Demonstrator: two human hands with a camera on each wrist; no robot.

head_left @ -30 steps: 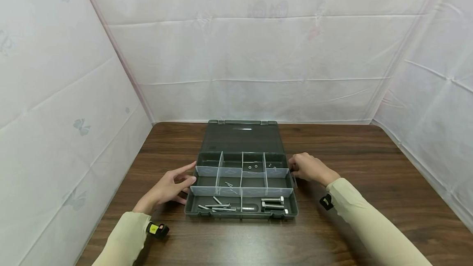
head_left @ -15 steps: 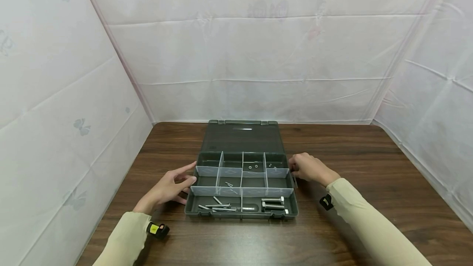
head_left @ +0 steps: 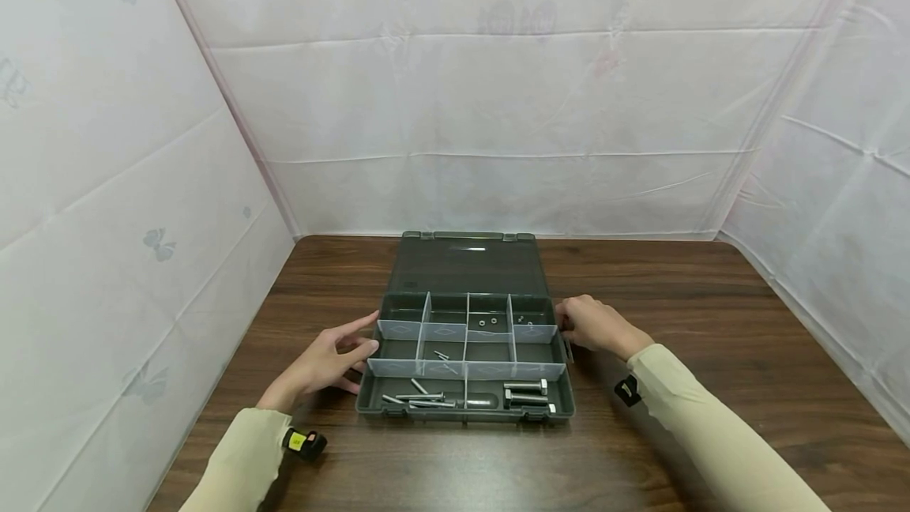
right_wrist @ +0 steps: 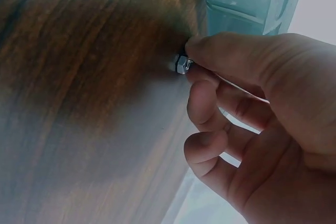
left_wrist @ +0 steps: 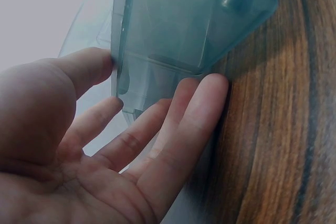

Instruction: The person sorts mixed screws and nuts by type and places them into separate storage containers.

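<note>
Left hand: the left hand (head_left: 329, 360) lay spread at the left wall of the organizer box (head_left: 465, 354), fingers straight; in the left wrist view the fingertips (left_wrist: 210, 90) touched the box's side and the thumb stood against its edge.
Right hand: the right hand (head_left: 590, 324) sat at the box's right wall with curled fingers; the right wrist view showed it pinching a small hex bolt (right_wrist: 182, 65) between thumb and forefinger, just above the counter (head_left: 711, 314).
Box: the dark green organizer box lay open on the counter between the two hands, its lid (head_left: 465, 263) flat behind it.
Dividers: pale partitions (head_left: 465, 332) split the box into compartments.
Front compartments: long bolts (head_left: 419, 397) lay in the front left one, thick hex bolts (head_left: 526, 392) in the front right one.
Back compartments: small nuts (head_left: 486, 321) lay in a back middle one, tiny parts (head_left: 524, 321) in the back right one; what kind they were was too small to tell.
Wrists: a dark band (head_left: 626, 389) on the right sleeve, a yellow-marked band (head_left: 304, 442) on the left sleeve.
Change from a second before: none to speak of; both hands kept their places at the box walls, the box and its contents stayed where they had been, and only the view shifted very slightly.
</note>
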